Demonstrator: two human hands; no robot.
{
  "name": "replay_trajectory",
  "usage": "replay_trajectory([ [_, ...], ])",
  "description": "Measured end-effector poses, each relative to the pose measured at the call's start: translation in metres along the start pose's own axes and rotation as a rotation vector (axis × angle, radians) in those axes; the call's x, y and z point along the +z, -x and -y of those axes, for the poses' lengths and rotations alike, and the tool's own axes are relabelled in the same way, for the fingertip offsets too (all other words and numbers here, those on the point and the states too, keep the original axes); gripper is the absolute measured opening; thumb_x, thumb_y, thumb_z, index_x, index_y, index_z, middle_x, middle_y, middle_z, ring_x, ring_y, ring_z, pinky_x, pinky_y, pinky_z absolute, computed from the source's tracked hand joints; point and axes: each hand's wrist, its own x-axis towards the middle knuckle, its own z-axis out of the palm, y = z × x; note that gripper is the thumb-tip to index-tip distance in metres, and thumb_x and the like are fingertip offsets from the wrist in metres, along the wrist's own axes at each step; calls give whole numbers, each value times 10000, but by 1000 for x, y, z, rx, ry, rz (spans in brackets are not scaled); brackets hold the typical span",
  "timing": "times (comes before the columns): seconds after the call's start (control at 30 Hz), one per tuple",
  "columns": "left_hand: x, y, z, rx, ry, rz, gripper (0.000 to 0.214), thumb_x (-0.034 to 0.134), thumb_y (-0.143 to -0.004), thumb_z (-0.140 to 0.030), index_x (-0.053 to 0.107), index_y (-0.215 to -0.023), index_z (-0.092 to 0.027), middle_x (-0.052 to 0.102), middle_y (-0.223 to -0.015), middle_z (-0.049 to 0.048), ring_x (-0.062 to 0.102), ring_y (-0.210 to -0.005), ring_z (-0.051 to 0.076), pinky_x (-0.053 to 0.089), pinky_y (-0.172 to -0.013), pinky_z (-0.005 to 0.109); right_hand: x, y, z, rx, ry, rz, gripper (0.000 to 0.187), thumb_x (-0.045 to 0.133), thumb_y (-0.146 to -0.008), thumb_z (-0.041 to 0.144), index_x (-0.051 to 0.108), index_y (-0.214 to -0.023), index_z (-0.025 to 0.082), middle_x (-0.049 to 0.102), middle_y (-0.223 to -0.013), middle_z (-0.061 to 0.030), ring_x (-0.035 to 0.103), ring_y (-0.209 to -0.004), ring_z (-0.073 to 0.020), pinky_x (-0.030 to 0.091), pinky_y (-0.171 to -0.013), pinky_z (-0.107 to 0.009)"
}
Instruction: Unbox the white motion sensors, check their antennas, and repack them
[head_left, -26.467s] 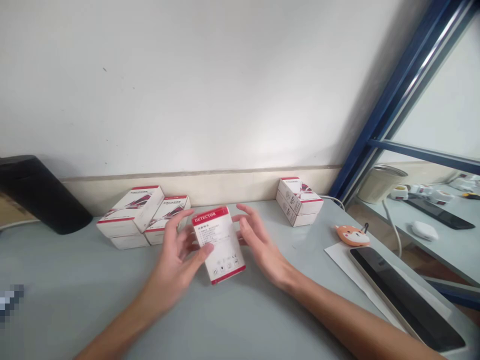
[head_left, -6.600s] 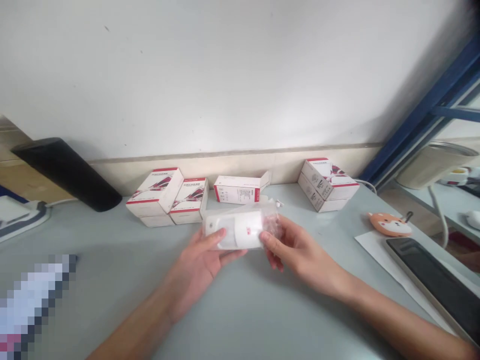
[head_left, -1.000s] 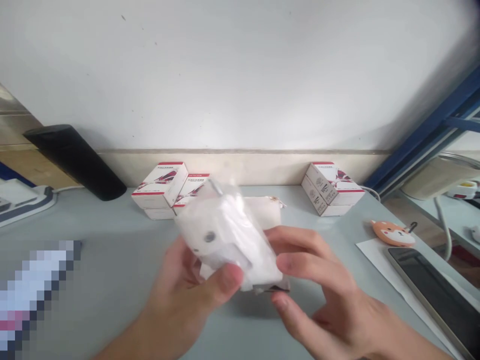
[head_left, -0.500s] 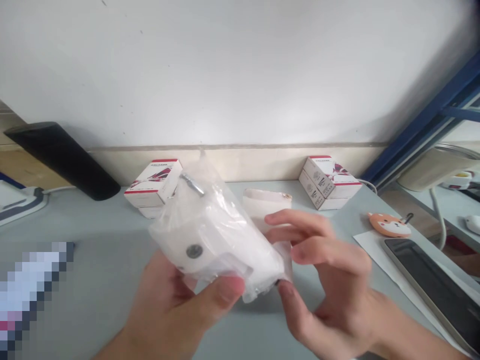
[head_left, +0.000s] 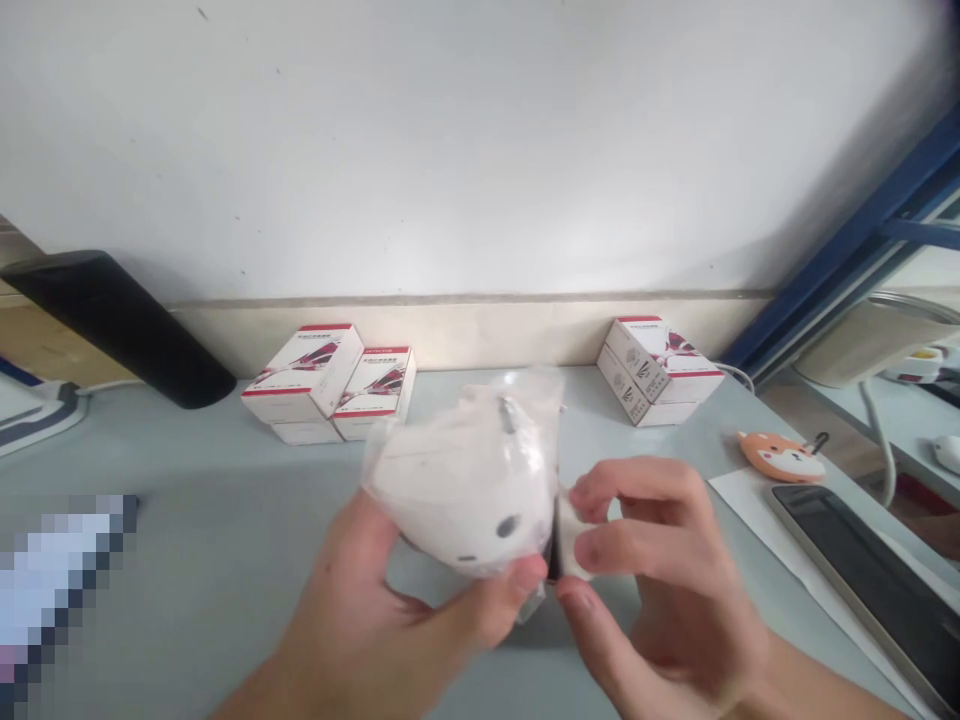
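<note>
A white rounded plastic device (head_left: pixel 457 490) is wrapped in a clear plastic bag, with a dark round spot and a small slot on its near face. My left hand (head_left: pixel 442 600) is closed around it from below, thumb on its near side. Through the bag a short metallic piece (head_left: pixel 510 413) shows at the top. At the device's right end, my right hand (head_left: pixel 645 560) pinches a small off-white piece (head_left: pixel 571 540) between thumb and fingers. A dark strip lies between that piece and the device; I cannot tell whether they are joined.
Red-and-white printed boxes stand by the wall at left (head_left: pixel 307 375) and right (head_left: pixel 656 370). On the right lie an orange animal-faced pouch (head_left: pixel 784 458), a white sheet and a phone (head_left: pixel 855 590). A black cylinder (head_left: pixel 120 330) leans at left, behind a blurred-out screen (head_left: pixel 60 590).
The device has turned in my left hand and sits lower, uncovering another box at left. My right fingers have closed on the off-white piece at its right end.
</note>
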Motion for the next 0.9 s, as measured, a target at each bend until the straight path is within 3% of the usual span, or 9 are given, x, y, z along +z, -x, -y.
replay_trajectory([
  [0.07,1,3,6,38,-132,-28,415,860,-828,-407,749,-1215,-309,799,-1123,54,802,-872,253,677,-578,269,2,2,1,6,-14,-26,434,596,-788,1,657,-1171,195,652,-1046,-80,641,-872,-229,582,-608,-359],
  [0.13,-2,3,12,90,-252,-28,583,912,-760,-458,716,-1298,-344,684,-1386,82,760,-1090,306,698,-626,283,4,3,3,36,3,-42,462,580,-789,-5,659,-1199,192,651,-1105,-89,635,-881,-223,566,-591,-341],
  [0.27,-14,0,25,54,-261,201,689,920,-752,-444,662,-1389,-404,609,-1423,68,711,-1175,321,686,-588,255,0,2,6,80,108,13,494,523,-807,-12,667,-1243,171,622,-1172,-103,623,-937,-224,543,-576,-314],
  [0.33,-17,0,30,40,-268,245,785,890,-788,-441,566,-1503,-417,580,-1488,71,672,-1271,344,717,-723,311,-6,-2,4,70,136,97,519,521,-803,-21,649,-1275,152,609,-1192,-110,624,-983,-232,569,-633,-330],
  [0.43,-15,6,33,52,-320,140,913,813,-863,-460,350,-1648,-407,516,-1614,84,539,-1472,392,642,-1061,489,-17,-9,-1,-13,144,213,556,538,-794,-11,605,-1330,125,598,-1214,-120,620,-1047,-247,597,-719,-360],
  [0.5,-10,9,31,42,-351,60,929,784,-890,-445,282,-1671,-408,496,-1652,84,477,-1533,408,561,-1159,568,-20,-14,-5,-53,143,235,576,538,-788,-7,587,-1348,114,592,-1218,-125,614,-1053,-246,594,-707,-354],
  [0.57,-3,11,26,14,-358,13,899,778,-894,-433,298,-1655,-420,499,-1658,70,469,-1541,411,556,-1160,582,-20,-15,-8,-66,139,232,586,532,-781,-8,578,-1354,105,585,-1211,-128,608,-1037,-238,582,-665,-336],
  [0.73,8,10,17,-67,-267,-63,855,791,-871,-425,385,-1621,-367,536,-1619,85,516,-1500,416,658,-1013,487,-12,-11,-12,-118,86,192,603,545,-765,-3,578,-1355,121,579,-1187,-131,595,-1031,-251,557,-599,-313],
  [0.9,6,20,30,-18,-179,-55,902,829,-847,-354,363,-1618,-407,462,-1682,44,516,-1503,383,624,-1092,485,-10,-6,-11,48,-47,146,596,606,-798,-5,523,-1368,145,571,-1152,-128,581,-879,-209,520,-569,-311],
])
